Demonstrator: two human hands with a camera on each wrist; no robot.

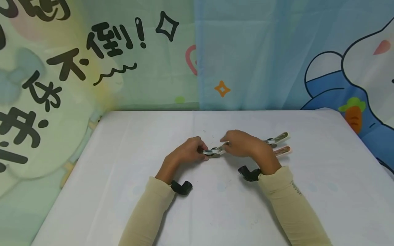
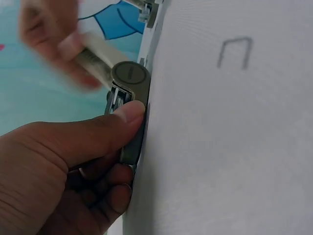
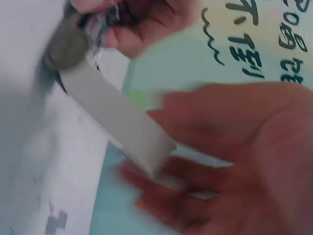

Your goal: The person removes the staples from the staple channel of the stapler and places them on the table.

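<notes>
Mid-tabletop (image 1: 129,191), the left hand (image 1: 187,153) pinches the stapler (image 1: 212,152) base flat while the right hand (image 1: 243,145) grips its raised top arm, so opening looks underway, two more staplers (image 1: 278,143) lying untouched beside them.

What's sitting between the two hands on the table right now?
A stapler spans the gap. The left hand pinches its metal end and the right hand holds its swung-open top arm; the head view shows this.
</notes>
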